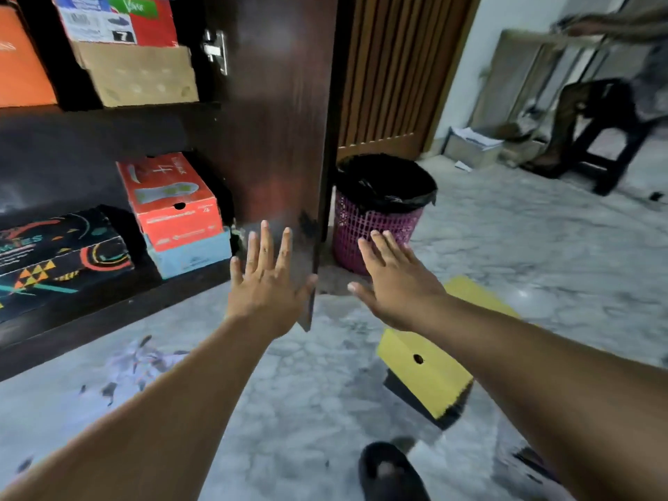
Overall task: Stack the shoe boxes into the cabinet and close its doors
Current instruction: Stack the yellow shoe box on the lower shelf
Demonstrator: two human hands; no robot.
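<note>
The dark wooden cabinet door (pixel 274 113) stands open, edge toward me. My left hand (pixel 267 280) is flat with fingers spread against the door's lower inner face. My right hand (pixel 394 280) hovers open just right of the door's edge, holding nothing. Inside the cabinet's lower shelf a red-orange shoe box (pixel 170 200) lies on a light blue box (pixel 191 256), beside a black patterned box (pixel 54 254). On the upper shelf sit an orange box (pixel 18 63), a plain cardboard box (pixel 141 75) and a red-and-white labelled box (pixel 119 18). A yellow shoe box (pixel 426 370) lies on the floor under my right forearm.
A pink mesh bin (pixel 376 218) with a black liner stands behind the door. A black slipper (pixel 390 471) is near my feet on the marble floor (pixel 307 410). At the far right a person (pixel 614 30) sits on a dark stool (pixel 611 139) near papers.
</note>
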